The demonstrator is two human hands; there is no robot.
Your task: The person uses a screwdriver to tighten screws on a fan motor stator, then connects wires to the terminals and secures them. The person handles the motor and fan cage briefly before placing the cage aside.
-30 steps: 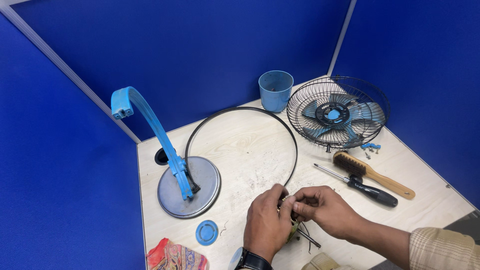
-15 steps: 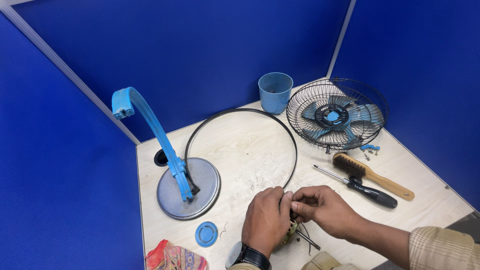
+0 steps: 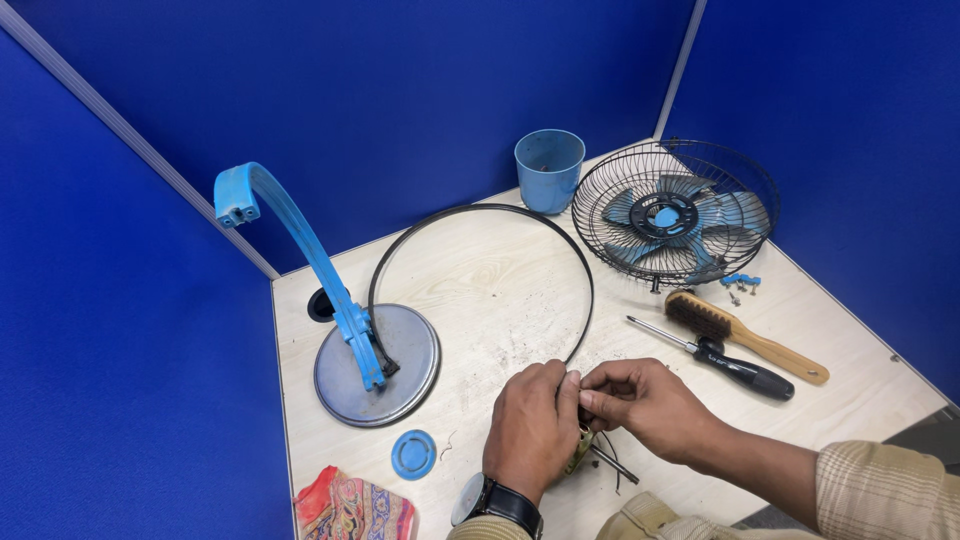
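black ring (image 3: 480,215) end pinched in closed grip of left hand (image 3: 530,425) and right hand (image 3: 640,405).

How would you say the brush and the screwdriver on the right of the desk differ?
The brush has a pale wooden handle and dark bristles; the screwdriver has a black handle and a thin metal shaft. The brush is thicker. Both lie flat, side by side, handles pointing right.

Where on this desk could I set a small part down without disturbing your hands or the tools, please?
The widest bare patch lies inside the black ring, between the fan stand's round base and the wire fan guard. Another lies at the right edge, past the brush and screwdriver. It is crowded at the front, where the left hand and right hand pinch a small part.
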